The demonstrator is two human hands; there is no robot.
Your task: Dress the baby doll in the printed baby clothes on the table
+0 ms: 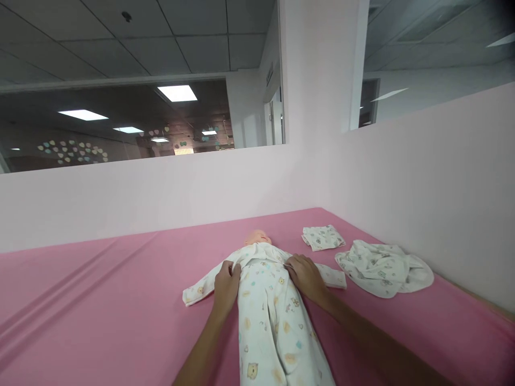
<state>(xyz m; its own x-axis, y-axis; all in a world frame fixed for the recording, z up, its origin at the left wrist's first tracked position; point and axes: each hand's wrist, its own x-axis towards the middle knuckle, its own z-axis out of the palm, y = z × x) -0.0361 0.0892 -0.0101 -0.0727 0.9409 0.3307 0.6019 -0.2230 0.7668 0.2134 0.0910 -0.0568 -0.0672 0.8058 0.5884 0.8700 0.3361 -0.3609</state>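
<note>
A baby doll (257, 237) lies on its back, its head pointing away from me. White long-sleeved baby clothes (263, 300) with small bear prints cover its body, and both sleeves spread outward. At chest height a gathered edge of cloth runs across the front. My left hand (227, 284) has its fingers curled at the left side of this edge, pinching the fabric. On the other side my right hand (306, 276) grips the cloth near the armpit, fingertips partly hidden. The doll's hands and legs do not show.
A pink padded surface (120, 300) carries everything. To the right lie a folded printed cloth (323, 237) and a crumpled white printed cloth (384, 268). White walls (434, 182) with windows close off the back and right side.
</note>
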